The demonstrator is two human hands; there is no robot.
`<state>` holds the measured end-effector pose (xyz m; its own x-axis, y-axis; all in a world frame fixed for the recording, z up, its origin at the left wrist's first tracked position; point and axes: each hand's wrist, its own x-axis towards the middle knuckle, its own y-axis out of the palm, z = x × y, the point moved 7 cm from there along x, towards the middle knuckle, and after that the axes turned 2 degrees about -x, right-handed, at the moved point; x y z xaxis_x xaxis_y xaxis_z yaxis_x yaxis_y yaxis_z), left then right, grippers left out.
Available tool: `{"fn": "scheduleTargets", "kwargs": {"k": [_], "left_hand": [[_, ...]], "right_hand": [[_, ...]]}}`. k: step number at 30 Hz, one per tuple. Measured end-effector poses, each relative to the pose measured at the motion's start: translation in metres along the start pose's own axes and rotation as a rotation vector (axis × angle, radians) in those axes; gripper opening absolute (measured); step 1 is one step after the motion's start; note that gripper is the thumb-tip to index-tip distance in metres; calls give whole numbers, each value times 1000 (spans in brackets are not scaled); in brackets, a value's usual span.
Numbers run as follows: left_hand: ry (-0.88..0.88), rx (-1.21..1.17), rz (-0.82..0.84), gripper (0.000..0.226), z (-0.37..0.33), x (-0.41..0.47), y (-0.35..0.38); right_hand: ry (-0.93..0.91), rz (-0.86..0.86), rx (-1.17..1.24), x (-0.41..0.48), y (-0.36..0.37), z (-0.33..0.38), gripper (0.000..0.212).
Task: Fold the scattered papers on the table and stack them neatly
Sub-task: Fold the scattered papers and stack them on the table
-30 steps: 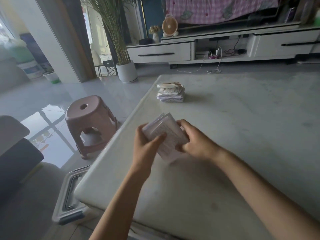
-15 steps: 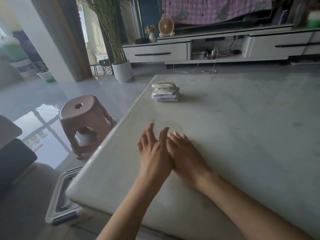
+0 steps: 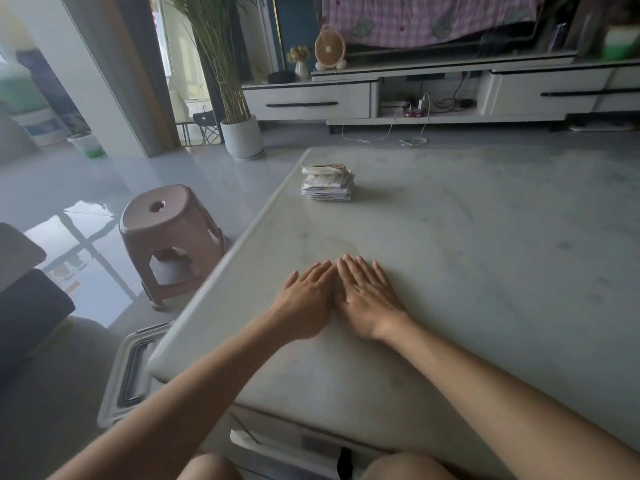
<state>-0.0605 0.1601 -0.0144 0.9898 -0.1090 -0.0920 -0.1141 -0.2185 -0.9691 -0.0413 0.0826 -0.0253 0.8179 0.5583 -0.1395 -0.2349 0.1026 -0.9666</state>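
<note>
A stack of folded papers [image 3: 327, 183] sits near the far left edge of the pale marble table [image 3: 485, 237]. My left hand [image 3: 304, 299] and my right hand [image 3: 367, 296] lie flat, palms down, side by side on the tabletop near its front left corner, the index fingers touching. No paper shows under or between them, and I cannot tell whether one is hidden beneath the palms. The stack is well beyond my fingertips, untouched.
A pink plastic stool [image 3: 169, 233] stands on the floor left of the table. A grey box lid [image 3: 131, 372] lies by the table's near left corner. A potted plant [image 3: 242, 136] and a low TV cabinet [image 3: 311, 102] stand beyond the table.
One second ago both hands held a folded paper above the table. They then came down flat on the top, and the paper is out of sight. The hands have since barely moved.
</note>
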Motion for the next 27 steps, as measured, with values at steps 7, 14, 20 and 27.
{"fn": "scheduleTargets", "kwargs": {"k": [7,14,20,27], "left_hand": [[-111,69,345,71,-1,29,-34],[-121,175,516,71,-18,46,-32],[-57,12,379,67,-15,42,-36],[-11,-118,335,35,-3,41,-34]], "right_hand": [[33,48,190,17,-14,-7,56],[149,412,31,29,-37,-12,32],[51,298,94,21,-47,-17,42],[18,215,451,8,-57,-38,30]]}}
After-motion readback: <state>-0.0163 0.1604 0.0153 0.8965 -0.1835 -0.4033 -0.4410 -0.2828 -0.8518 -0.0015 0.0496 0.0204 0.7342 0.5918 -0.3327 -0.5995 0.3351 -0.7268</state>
